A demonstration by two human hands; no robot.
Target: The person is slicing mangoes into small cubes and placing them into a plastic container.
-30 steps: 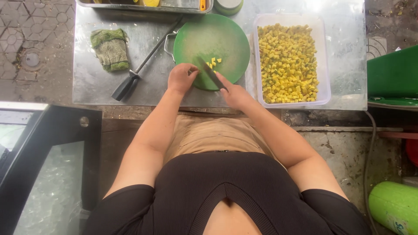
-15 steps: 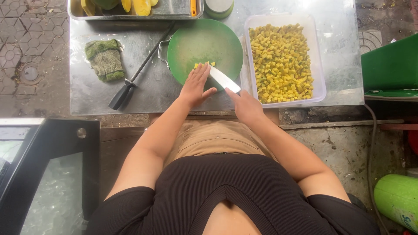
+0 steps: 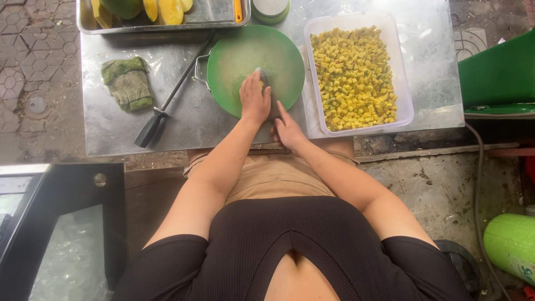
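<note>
Far to the left of both grips, a folded green cloth (image 3: 127, 83) is lying on the steel tabletop (image 3: 184, 125), and a long black-handled sharpening rod (image 3: 167, 103) is resting diagonally between the cloth and the round green cutting board (image 3: 228, 56). Beyond the left grip, a shallow metal tray (image 3: 214, 14) is holding yellow fruit pieces.

The left hand (image 3: 254, 100) is now lying flat and cupped over a small heap of yellow fruit cubes (image 3: 261, 85) on the board, fingers closed loosely around them; half a second ago it was only reaching them with spread fingers. Just right of it, the right hand (image 3: 287, 131) is gripping the handle of a steel-bladed knife (image 3: 266, 92), whose blade has swung from lying broadside to running up close beside the left palm. The cubes are being pinched between palm and blade, so gathering looks under way.

Further right of both grips, a clear rectangular plastic tub (image 3: 404, 83) is standing nearly full of diced yellow fruit (image 3: 351, 75)
</note>
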